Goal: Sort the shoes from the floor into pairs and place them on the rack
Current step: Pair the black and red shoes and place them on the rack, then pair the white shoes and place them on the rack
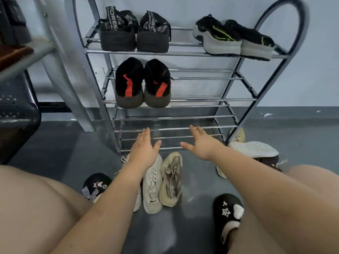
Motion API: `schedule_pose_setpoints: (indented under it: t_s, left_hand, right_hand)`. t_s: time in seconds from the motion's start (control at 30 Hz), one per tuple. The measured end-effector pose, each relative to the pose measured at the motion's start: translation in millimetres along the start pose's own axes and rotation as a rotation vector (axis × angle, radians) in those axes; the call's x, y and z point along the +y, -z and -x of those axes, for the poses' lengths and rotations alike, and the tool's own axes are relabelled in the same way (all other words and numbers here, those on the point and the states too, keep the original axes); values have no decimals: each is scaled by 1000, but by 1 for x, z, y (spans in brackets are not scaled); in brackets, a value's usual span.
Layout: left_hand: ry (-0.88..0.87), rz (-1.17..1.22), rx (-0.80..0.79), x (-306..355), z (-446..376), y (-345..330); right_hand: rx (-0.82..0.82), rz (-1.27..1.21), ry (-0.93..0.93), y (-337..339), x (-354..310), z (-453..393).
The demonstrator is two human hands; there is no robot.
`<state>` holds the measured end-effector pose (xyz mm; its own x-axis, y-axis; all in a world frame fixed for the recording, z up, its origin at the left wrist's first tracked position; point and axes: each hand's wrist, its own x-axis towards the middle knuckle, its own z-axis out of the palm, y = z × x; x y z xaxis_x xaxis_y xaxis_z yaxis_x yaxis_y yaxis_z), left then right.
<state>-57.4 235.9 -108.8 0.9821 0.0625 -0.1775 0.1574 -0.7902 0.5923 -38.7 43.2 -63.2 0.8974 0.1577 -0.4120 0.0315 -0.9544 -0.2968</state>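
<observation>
The metal rack [183, 129] stands against the wall. Its top shelf carries a dark grey lettered pair [134, 32] and a black-and-green pair [233, 40]. A black pair with orange stripes [143, 83] sits on the middle shelf. My left hand [144, 149] and my right hand [200, 143] hover open, fingers straight, in front of the lowest bars, holding nothing. Below my left hand a white sneaker [152, 186] and a beige sneaker [171, 180] lie side by side on the floor. Another white shoe [254, 148] lies sole-up at the right, over other shoes.
My feet wear black decorated slippers [228, 213], one also at the left [96, 185]. My bare knees fill the lower corners. A grey ladder-like frame [73, 85] and dark furniture [18, 110] stand left of the rack. The floor [302, 132] is grey.
</observation>
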Motion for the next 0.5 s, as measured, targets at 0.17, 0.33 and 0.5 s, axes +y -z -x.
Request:
schedule_pose_setpoints:
  t_s: [0.17, 0.33, 0.5]
  left_hand:
    - [-105, -191, -188, 14, 18, -35]
    - [-212, -287, -335, 43, 32, -74]
    - [-315, -331, -443, 85, 33, -115]
  right_hand:
    - [-96, 269, -42, -24, 52, 34]
    - [-107, 364, -159, -25, 114, 60]
    - [-62, 280, -300, -21, 161, 67]
